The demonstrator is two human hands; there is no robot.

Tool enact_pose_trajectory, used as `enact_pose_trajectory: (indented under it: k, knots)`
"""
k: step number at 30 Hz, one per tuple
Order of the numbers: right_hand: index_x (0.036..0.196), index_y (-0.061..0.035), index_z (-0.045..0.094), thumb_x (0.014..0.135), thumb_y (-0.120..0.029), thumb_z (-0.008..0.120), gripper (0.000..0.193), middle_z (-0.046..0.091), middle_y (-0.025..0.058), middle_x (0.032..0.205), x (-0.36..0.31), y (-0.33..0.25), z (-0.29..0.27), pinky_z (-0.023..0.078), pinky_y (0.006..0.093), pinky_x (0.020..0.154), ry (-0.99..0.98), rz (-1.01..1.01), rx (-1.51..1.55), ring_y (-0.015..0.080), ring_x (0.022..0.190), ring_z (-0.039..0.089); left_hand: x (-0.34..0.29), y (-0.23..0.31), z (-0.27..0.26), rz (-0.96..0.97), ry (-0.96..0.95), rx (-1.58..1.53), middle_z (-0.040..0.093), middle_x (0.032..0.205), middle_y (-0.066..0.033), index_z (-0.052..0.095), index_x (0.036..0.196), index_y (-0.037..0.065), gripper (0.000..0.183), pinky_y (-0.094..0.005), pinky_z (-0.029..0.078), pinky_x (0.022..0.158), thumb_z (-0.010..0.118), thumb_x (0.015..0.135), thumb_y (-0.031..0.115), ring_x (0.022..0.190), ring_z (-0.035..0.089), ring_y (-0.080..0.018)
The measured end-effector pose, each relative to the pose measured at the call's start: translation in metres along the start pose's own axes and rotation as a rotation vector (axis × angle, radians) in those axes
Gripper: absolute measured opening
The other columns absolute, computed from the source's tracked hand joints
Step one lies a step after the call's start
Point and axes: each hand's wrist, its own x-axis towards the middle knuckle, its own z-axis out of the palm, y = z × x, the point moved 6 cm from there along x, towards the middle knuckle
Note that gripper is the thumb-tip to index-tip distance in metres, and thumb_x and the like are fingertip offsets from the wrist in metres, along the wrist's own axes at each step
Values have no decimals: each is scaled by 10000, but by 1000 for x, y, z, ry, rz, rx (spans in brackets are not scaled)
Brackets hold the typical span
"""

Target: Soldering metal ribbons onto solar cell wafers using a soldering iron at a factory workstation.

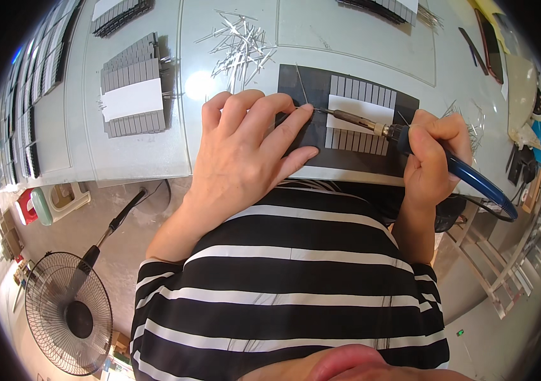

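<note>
A dark flat mat (302, 76) lies near the table's front edge. On it is a panel of grey strips (359, 89) with a white band across its middle. My left hand (245, 143) rests over the mat's left side with fingers apart. Its index fingertip presses down by the lower end of a thin silver strip (300, 81). My right hand (435, 149) is closed around the dark handle of a soldering iron (362, 122). The iron crosses the white band, its tip close to my left index fingertip. What lies under my left fingers is hidden.
A loose pile of thin silver strips (243, 51) lies beyond my left hand. Stacked grey panels (134, 95) sit at the left, with more panels (388, 9) at the back. A blue cable sleeve (483, 181) trails from the iron. A fan (70, 311) stands on the floor.
</note>
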Motion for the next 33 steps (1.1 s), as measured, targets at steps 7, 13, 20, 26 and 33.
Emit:
enact_pose_trajectory:
  k: [7,13,20,26,33]
  knots:
    - [739,-27,457,809,86,611,204,430,-31,632,1,0,0,220,232,506,-4,-31,-16,27,569,297,0,0,0,-1,-7,-7,596,1115,-6,680,1207,146,471,-403,371,898,779,791,343,1003,496,-258]
    - [741,-28,454,809,91,612,209,427,-33,629,1,0,0,222,231,506,1,-27,-32,25,566,295,1,1,0,-4,-15,-14,596,1115,-12,682,1204,143,473,-403,374,903,785,783,330,1006,494,-260]
    - [732,-32,448,817,94,610,222,403,-40,610,1,-2,2,216,232,498,-34,-28,-21,24,558,293,0,1,0,-6,-19,-13,594,1118,-13,679,1216,148,481,-401,368,917,781,787,341,1017,492,-261]
    - [714,-31,457,806,102,614,225,402,-36,586,7,-6,5,229,227,487,-6,-3,-75,24,532,310,8,0,-9,-10,-61,47,597,1287,21,663,1255,164,484,-407,317,992,713,839,407,1145,483,-249]
    - [715,-22,455,781,95,632,223,401,-18,562,8,-12,8,216,238,448,-124,-152,-229,33,501,306,12,-14,-10,-32,-86,237,598,1322,74,681,1227,152,505,-421,290,1031,665,839,476,1220,469,-244]
